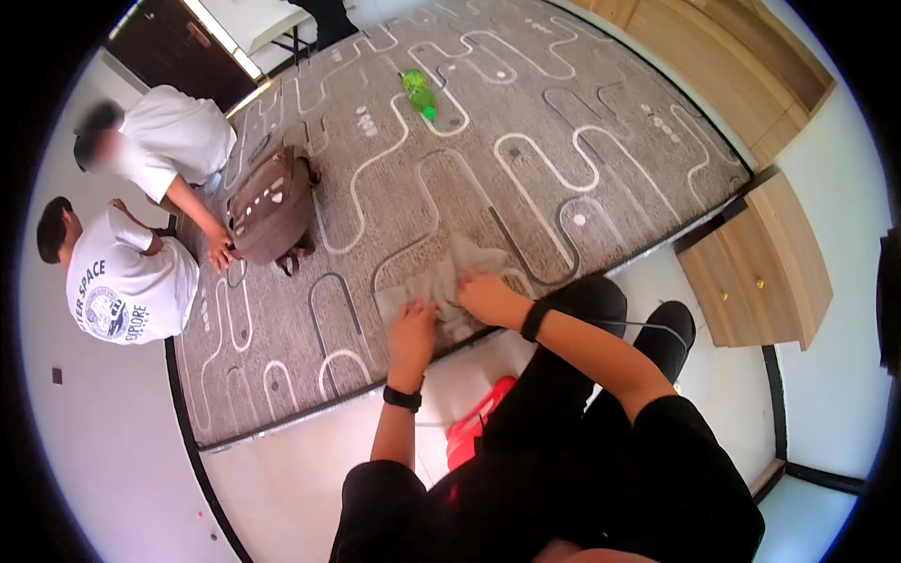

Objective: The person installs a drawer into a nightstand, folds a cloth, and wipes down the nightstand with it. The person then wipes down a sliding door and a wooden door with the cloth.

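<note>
The grey cloth (430,284) looks light and limp — best pinched by folds under the right hand (495,298) and blurred left hand (411,336) — whether either grips, I cannot tell.

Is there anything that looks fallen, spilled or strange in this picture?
The green bottle lies on its side on the patterned surface, slightly odd because bottles usually stand; no spill is visible.

count, in the foreground, one left hand (413,342), one right hand (490,298) and two black wristbands (403,400); besides, two white-shirted people (139,267), one brown backpack (275,211), one green plastic bottle (418,92), one rumpled greyish cloth (437,286), one patterned mat (441,202), two round cabinet knobs (759,282) and one dark door (178,47).
</note>
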`<state>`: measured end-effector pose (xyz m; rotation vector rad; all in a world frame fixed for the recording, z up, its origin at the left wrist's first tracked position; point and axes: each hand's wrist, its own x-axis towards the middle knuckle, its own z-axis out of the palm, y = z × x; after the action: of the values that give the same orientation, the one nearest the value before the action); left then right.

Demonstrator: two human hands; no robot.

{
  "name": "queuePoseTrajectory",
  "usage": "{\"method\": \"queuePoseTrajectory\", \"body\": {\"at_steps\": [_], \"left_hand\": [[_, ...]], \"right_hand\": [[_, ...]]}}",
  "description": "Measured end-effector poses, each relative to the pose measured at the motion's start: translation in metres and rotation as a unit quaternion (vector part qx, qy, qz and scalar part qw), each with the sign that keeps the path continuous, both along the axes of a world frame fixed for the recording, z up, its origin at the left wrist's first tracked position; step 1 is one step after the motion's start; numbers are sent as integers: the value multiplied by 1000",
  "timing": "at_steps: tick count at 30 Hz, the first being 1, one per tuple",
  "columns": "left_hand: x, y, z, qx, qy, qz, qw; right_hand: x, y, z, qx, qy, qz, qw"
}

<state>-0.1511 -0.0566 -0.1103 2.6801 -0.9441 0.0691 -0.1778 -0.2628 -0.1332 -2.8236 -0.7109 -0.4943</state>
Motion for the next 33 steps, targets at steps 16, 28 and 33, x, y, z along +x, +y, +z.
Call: {"method": "queuePoseTrajectory", "body": {"at_steps": [16, 28, 33], "left_hand": [[-14, 37, 40, -403, 295, -5, 866], [-27, -122, 93, -422, 295, -152, 844], [-12, -170, 117, -368, 310, -205, 852]], "right_hand": [[-44, 17, 147, 180, -82, 140, 970], [-128, -69, 125, 588, 156, -173, 774], [-125, -106, 117, 572, 91, -220, 785]]}}
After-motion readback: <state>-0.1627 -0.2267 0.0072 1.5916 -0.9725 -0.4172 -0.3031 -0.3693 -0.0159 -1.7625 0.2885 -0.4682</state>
